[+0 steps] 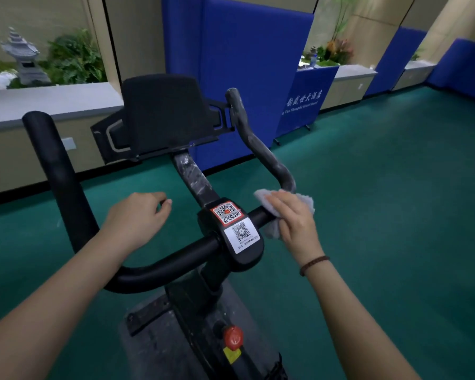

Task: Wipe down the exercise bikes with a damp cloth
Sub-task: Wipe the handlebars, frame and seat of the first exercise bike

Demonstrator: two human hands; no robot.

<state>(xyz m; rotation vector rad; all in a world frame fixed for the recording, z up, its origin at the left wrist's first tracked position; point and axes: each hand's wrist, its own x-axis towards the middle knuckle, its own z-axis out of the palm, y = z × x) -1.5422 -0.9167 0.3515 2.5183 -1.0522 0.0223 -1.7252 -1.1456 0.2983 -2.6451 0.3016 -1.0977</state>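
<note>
View: looking down from head height over the front of one exercise bike (203, 297), on a green floor (395, 215)
Right hand (294, 218): fingers laid fairly straight over a grey cloth (261, 196), pressing it onto the bar; the thumb cannot be made out
Cloth: bunched round the handlebar (176, 259) just right of the centre block with the QR stickers (240, 234), where the crossbar bends into the right horn (261, 149)
Left hand (137, 215): fingers loosely curled; holds nothing; hovers between the left horn (58, 171) and the stem, apparently clear of the bar
Axis that matters: the right horn runs up and away from the right hand toward the screen holder (162, 111); the cloth sits at its near end, so a stroke along it would go forward and slightly left
Nearer hand: the right for that horn; the left horn stands well apart from the cloth, beside the empty hand
Surface: the right horn looks streaked grey, the left horn plain black; the wiping is probably only partly done
</note>
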